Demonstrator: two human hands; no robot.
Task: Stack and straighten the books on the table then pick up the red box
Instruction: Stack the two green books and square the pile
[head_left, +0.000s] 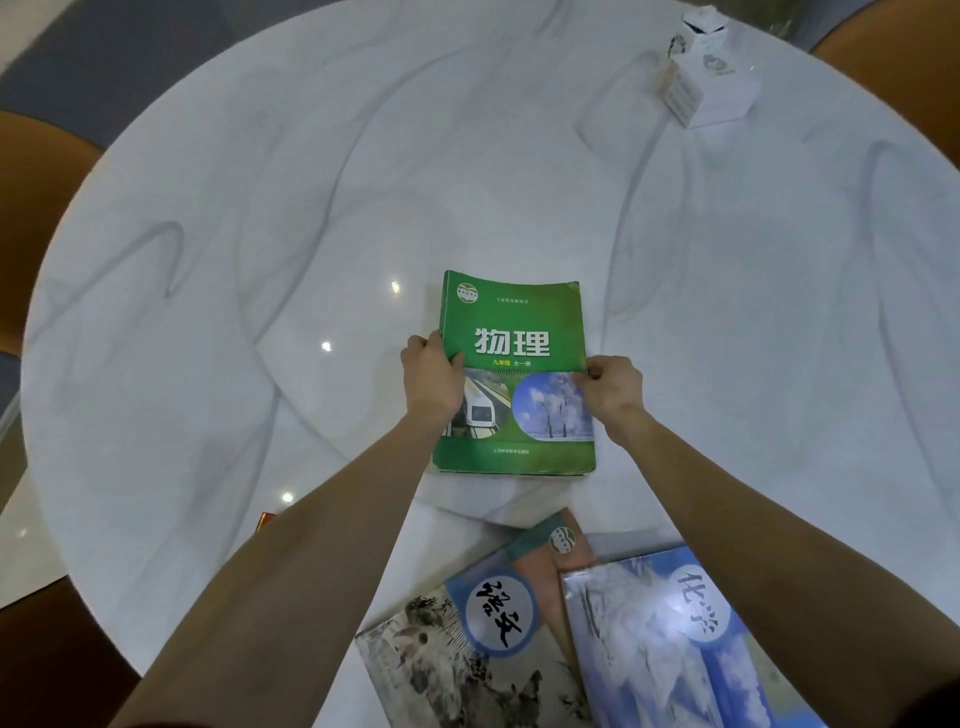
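Green physics textbook (511, 374) flat mid-counter (260, 234). Left hand (431, 376) and right hand (613, 387) fingers pinch its side edges. Worn softcover, likely floppy: support both edges. Red box (266, 519) barely visible behind left forearm.

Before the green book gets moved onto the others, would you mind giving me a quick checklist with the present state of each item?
1. Left hand grips the green book at its left edge: ok.
2. Right hand grips its right edge: ok.
3. Green book lies flat on the table: ok.
4. Two near books squared up: not ok, they overlap askew.
5. Red box reachable: cannot tell, only a corner shows beside the left forearm.
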